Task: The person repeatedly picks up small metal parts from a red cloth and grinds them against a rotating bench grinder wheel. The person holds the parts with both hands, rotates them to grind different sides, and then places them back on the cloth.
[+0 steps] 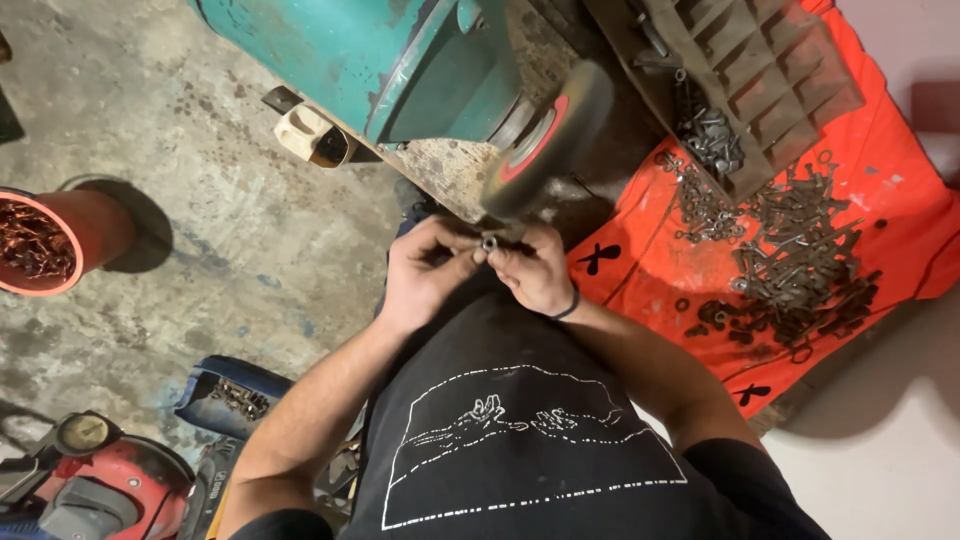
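Note:
Both hands meet just below a grinding wheel (545, 135) with a red centre, mounted on a teal machine (400, 60). My left hand (425, 270) and my right hand (535, 272) pinch one small metal ring-shaped part (489, 243) between their fingertips, held close under the wheel's rim. A dark band circles my right wrist. My black shirt with a white line drawing fills the lower middle of the view.
An orange cloth (650, 260) on the right carries a heap of several dark metal parts (800, 260) and a tilted dark slatted crate (760, 70). A red bucket (45, 240) of rusty pieces stands at left. A blue container (230, 395) and a red tool (110, 485) lie lower left on the concrete floor.

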